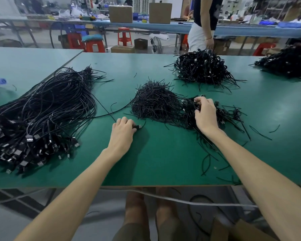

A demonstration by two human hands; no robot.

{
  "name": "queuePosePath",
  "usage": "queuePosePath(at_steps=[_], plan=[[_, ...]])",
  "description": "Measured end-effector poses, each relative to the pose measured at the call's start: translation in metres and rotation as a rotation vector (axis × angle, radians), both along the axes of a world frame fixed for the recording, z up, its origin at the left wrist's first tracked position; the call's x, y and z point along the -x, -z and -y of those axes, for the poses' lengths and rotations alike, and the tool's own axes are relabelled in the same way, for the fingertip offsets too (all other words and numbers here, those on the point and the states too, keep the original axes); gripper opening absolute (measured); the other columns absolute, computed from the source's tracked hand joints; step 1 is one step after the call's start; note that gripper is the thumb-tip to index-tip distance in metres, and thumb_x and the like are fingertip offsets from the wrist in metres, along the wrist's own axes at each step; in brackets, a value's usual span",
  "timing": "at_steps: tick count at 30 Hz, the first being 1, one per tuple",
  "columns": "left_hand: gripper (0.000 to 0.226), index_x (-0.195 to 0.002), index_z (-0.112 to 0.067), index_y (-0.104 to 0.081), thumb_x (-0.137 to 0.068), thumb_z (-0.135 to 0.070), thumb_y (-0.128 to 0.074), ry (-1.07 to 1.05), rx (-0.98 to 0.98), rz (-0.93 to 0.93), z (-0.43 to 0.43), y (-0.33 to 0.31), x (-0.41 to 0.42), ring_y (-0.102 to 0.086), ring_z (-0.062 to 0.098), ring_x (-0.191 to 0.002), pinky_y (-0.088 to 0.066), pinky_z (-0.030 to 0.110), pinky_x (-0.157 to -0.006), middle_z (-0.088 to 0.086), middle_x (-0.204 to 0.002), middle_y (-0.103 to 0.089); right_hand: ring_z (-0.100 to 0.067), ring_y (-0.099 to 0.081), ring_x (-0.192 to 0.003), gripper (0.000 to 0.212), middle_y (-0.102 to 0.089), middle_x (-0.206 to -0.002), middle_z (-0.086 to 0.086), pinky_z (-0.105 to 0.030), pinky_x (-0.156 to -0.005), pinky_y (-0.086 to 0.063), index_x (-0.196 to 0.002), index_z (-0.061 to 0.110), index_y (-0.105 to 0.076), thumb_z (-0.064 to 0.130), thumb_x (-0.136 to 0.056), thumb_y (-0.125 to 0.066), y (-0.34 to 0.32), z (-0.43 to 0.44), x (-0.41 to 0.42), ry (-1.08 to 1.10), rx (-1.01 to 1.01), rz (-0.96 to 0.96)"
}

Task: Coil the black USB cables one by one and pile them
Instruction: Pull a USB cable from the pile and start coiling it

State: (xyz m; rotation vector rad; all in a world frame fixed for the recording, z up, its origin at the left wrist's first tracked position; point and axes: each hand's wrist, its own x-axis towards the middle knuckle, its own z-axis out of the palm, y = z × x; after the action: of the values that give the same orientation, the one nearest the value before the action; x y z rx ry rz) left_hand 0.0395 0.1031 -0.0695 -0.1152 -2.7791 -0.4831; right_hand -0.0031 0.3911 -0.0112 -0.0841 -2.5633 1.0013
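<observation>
So the left grip (122, 129) is pinched narrow on the plug (138, 126) of one black cable (104, 108), right at its fingertips on the green counter (163, 153). That cable trails away ahead and to the outside of the grip, into the big loose bundle (42, 110). The right grip (205, 113) has fingers and thumb curled round a coil (191, 106), sitting on top of the small pile of coils (231, 113) that spreads under and just outside it. imo the step here is to drop that coil on the pile and pull out the next cable. Tip: pinch the plug, not the cord, and draw it toward yourself low along the counter so it slides free without dragging its neighbours along. The heap of short ties (155, 103) sits between the two grips, just inside the right one, so it's an easy reach once the loops are made. Go slow if it snags, that bundle looks pretty tangled.
</observation>
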Motion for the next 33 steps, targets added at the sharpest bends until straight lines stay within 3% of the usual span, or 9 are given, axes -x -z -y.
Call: queuePosePath(at_steps=[5,9,15,18,21,22,25,29,33], plan=[[0.014,-0.108,-0.016,-0.066,-0.101,-0.027,-0.059,0.070,-0.142,-0.006,0.001,0.000,-0.024,-0.047,0.021,-0.102,-0.027,0.030,-0.089,-0.003,-0.101,-0.055,-0.017,-0.046,-0.107,0.050,-0.040,-0.141,-0.012,-0.028,-0.089,-0.039,-0.142,0.010,-0.046,-0.011,-0.097,-0.046,0.007,-0.005,0.000,0.072,0.017,0.011],[0.009,-0.105,-0.021,-0.067,-0.099,-0.027,-0.063,0.203,-0.126,-0.032,-0.013,-0.006,-0.051,-0.045,0.012,-0.099,-0.021,0.027,-0.091,-0.008,-0.098,-0.056,-0.029,-0.034,-0.134,0.059,-0.033,-0.148,-0.015,-0.033,-0.105,-0.035,-0.152,0.004,-0.033,-0.006,-0.096,-0.051,0.005,-0.002,-0.009,0.068,-0.117,-0.015],[0.022,-0.082,-0.028,-0.050,-0.104,-0.030,-0.053,0.438,-0.706,0.141,-0.061,-0.048,-0.090,-0.039,0.011,-0.059,-0.035,0.030,-0.059,-0.011,-0.068,-0.047,-0.021,-0.029,-0.142,0.065,-0.043,-0.151,-0.005,-0.034,-0.123,-0.020,-0.149,0.011,-0.047,-0.001,-0.088,-0.066,-0.004,0.032,-0.062,-0.349,-0.251,-0.127],[0.029,-0.077,-0.030,-0.051,-0.105,-0.035,-0.048,0.503,-0.839,0.068,-0.084,-0.068,-0.105,-0.037,0.012,-0.059,-0.032,0.030,-0.055,-0.009,-0.063,-0.043,-0.024,-0.046,-0.133,0.054,-0.057,-0.138,-0.011,-0.030,-0.116,-0.033,-0.136,0.003,-0.058,-0.004,-0.084,-0.071,0.006,0.062,-0.095,-0.590,0.005,0.041],[0.029,-0.078,-0.024,-0.057,-0.103,-0.037,-0.052,0.474,-1.118,0.116,-0.087,-0.085,-0.109,-0.031,0.013,-0.057,-0.029,0.022,-0.054,-0.006,-0.060,-0.038,-0.021,-0.061,-0.099,0.016,-0.066,-0.098,-0.008,-0.037,-0.087,-0.047,-0.094,0.005,-0.068,-0.009,-0.090,-0.062,0.019,0.087,-0.123,-0.618,0.220,0.127],[0.028,-0.082,-0.020,-0.059,-0.102,-0.039,-0.053,0.486,-1.228,0.169,-0.083,-0.089,-0.109,-0.026,0.014,-0.057,-0.027,0.023,-0.053,-0.007,-0.060,-0.034,-0.015,-0.059,-0.088,0.029,-0.064,-0.087,0.000,-0.035,-0.079,-0.044,-0.082,0.014,-0.064,-0.012,-0.092,-0.058,0.022,0.092,-0.130,-0.636,0.304,0.125],[0.026,-0.090,-0.017,-0.063,-0.104,-0.037,-0.053,0.580,-1.413,0.276,-0.068,-0.096,-0.109,-0.021,0.014,-0.055,-0.023,0.024,-0.052,-0.009,-0.061,-0.028,-0.011,-0.055,-0.088,0.024,-0.065,-0.089,0.002,-0.030,-0.083,-0.043,-0.089,0.010,-0.067,-0.007,-0.099,-0.053,0.023,0.095,-0.146,-0.782,0.490,0.163],[0.036,-0.091,-0.015,-0.062,-0.108,-0.039,-0.042,0.711,-1.536,0.362,-0.046,-0.106,-0.112,-0.025,0.013,-0.054,-0.027,0.022,-0.054,-0.008,-0.063,-0.025,-0.005,-0.060,-0.085,0.033,-0.068,-0.082,0.009,-0.021,-0.084,-0.041,-0.084,0.011,-0.070,0.029,-0.105,-0.053,0.027,0.088,-0.157,-0.825,0.354,0.162],[0.039,-0.087,-0.015,-0.062,-0.107,-0.041,-0.043,0.913,-1.345,0.493,-0.024,-0.108,-0.118,-0.041,0.013,-0.051,-0.036,0.022,-0.057,-0.006,-0.057,-0.046,-0.009,-0.056,-0.073,0.048,-0.062,-0.070,0.004,-0.027,-0.074,-0.040,-0.070,0.017,-0.064,0.050,-0.100,-0.049,0.025,0.072,-0.149,-0.733,0.166,0.123]])
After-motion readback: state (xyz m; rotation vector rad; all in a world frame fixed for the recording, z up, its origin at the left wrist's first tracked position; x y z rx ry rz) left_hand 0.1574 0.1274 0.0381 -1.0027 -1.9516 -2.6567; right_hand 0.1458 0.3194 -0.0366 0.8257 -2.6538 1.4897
